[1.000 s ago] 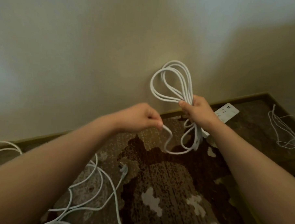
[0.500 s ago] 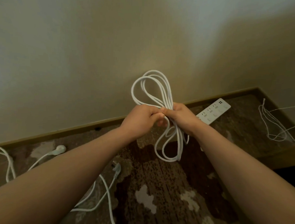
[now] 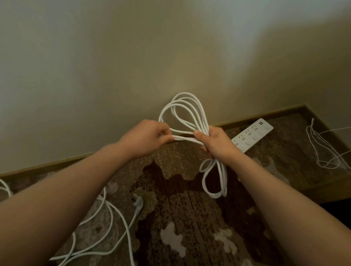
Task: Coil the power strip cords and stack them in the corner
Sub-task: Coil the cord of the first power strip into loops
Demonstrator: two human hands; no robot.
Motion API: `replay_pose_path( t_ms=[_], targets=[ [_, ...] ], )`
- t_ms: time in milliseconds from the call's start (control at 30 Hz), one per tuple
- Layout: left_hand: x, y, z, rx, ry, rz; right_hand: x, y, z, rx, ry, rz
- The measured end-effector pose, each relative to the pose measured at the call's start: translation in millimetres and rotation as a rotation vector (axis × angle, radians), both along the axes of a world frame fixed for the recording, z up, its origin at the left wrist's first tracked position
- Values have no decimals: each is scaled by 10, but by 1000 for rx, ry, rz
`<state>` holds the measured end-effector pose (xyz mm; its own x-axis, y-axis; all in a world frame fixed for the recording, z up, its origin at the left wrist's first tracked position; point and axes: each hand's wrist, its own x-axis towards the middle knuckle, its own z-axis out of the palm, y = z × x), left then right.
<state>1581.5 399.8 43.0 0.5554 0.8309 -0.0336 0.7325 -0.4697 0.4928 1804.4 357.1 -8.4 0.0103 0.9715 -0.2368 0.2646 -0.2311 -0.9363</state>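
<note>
— What's different from a moment ago?

— Half a second back both hands met at the middle of the bundle. Now the left hand point(image 3: 148, 136) has drawn away to the left of the right hand point(image 3: 216, 143), pulling a short stretch of white cord point(image 3: 188, 115) taut between them.

— And the grip on each side?

— The right hand's fingers are curled round the gathered loops, some standing above it, some hanging below. The left hand's fingers pinch the stretched strands.

— So what does that mean for the job?

— My guess is that this cord is nearly coiled and the loose end is being wound round the waist to bind it. It's held in the air, just left of the power strip point(image 3: 253, 134), which looks to hang behind the right hand.

— What's left?

— Another loose cord point(image 3: 110, 216) and its plug point(image 3: 138, 203) lie on the carpet point(image 3: 186, 223) below the left forearm, and thin cables point(image 3: 322, 151) lie right of the power strip.
</note>
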Motion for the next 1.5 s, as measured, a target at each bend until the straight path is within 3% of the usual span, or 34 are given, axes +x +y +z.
replay_pose_path(
  t_ms=[167, 333, 567, 700, 833, 1133, 1233, 1333, 1500],
  targets=[
    [-225, 155, 56, 37, -101, 167, 81, -57, 13, 8, 10, 77],
    [-122, 126, -2, 36, -168, 232, 59, -76, -19, -15, -141, 244],
    [-374, 51, -259, -168, -57, 144, 230, -40, -53, 48, -55, -46],
    [-733, 1, -371, -303, -72, 208, 381, -11, -98, 69, -53, -216],
    [-808, -37, -382, -342, -146, 296, 416, 18, -157, 56, -57, -299],
    [-326, 189, 345, -92, -572, 335, 180, -28, -250, 82, -101, -158],
    [-334, 183, 249, -73, -416, 376, 254, -16, -211, 97, -36, -287],
    [-545, 93, -91, -198, -162, 330, 418, -28, -191, 119, -37, -395],
    [-958, -58, -491, -356, -49, 305, 606, -71, -235, 93, -58, -522]
  ],
)
